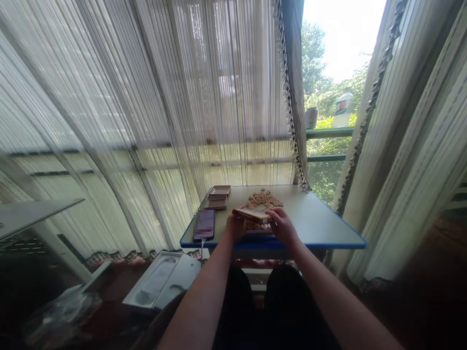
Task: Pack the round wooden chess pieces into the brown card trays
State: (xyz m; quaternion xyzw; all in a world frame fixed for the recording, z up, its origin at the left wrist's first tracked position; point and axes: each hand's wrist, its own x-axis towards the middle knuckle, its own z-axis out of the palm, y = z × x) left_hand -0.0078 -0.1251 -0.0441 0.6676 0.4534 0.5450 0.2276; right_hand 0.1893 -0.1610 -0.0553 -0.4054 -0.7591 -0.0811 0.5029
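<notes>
Resting tilted between both hands, flat tan wooden box (251, 214) (lid-like).

Both forearms reach forward, left hand (234, 227) and right hand (283, 226) curled, fingers gripping, near each other.

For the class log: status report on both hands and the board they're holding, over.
Left hand and right hand grip the wooden board by its ends, raised over the table. Round wooden pieces heaped behind it. Phone lies left, clear.
</notes>
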